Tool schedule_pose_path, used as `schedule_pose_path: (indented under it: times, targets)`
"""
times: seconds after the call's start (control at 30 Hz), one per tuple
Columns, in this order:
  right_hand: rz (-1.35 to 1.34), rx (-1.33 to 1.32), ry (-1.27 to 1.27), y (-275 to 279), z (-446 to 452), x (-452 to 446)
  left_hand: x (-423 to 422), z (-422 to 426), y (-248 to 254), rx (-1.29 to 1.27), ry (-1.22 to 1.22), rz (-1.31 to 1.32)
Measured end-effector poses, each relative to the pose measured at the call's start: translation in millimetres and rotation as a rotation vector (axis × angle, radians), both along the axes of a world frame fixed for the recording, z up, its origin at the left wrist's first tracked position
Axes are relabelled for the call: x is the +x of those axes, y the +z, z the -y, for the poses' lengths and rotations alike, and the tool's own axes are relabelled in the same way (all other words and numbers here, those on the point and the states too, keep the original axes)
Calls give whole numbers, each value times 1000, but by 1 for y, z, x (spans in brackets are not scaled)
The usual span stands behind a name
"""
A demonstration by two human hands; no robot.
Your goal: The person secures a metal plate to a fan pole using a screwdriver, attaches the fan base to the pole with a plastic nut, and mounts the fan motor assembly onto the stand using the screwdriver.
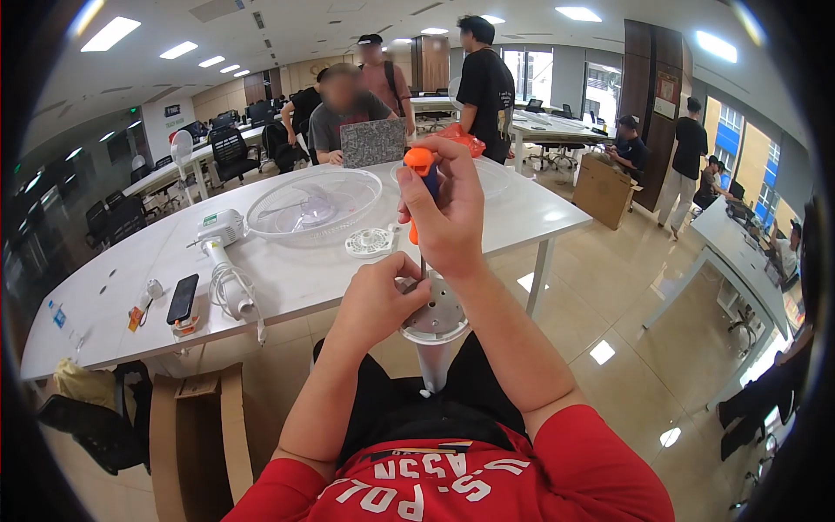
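Note:
My right hand (452, 209) is wrapped around the orange and dark blue handle of a screwdriver (419, 160), its shaft pointing down. Around the lower end of that shaft, the thumb and fingers of my left hand (378, 300) are pinched together; what they hold is hidden. Just beneath is a round metal plate (445, 318) with holes, set in the wide end of a white fan stand part (432, 361). This part stands upright between my legs, its narrow end down.
On the white table (487, 235) lie a fan guard with blades (315, 209), a round white plastic piece (370, 243), a fan motor with cord (222, 226) and a phone (183, 298). An opened cardboard box (196, 435) is at lower left. A person sits opposite behind a laptop (372, 142).

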State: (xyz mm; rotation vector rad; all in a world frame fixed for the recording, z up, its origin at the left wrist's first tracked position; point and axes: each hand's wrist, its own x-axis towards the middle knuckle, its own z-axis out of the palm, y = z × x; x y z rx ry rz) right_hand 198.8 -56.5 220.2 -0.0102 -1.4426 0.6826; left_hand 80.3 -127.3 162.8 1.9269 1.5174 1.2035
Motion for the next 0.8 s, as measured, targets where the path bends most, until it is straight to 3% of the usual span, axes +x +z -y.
schedule_pose_path:
  times: [0.2,0.27,0.3,0.47,0.57,0.63,0.8]
  targets:
    - [-20,-12,24,2,3,2,-4,2,-1,53,-20,16]
    - [-29,-44,39,4,9,4,-10,9,0,219,39,40]
    - [-39,-80,56,4,11,5,-12,20,12,34,-9,87]
    - [-66,-32,12,3,11,1,-3,36,1,42,-203,-96]
    - [-71,-9,-27,5,9,3,1,27,-14,108,-262,-65]
    - [-79,4,-68,5,6,8,2,23,-17,237,-226,93]
    - [-149,-25,-4,9,5,20,-4,0,-20,24,-258,229]
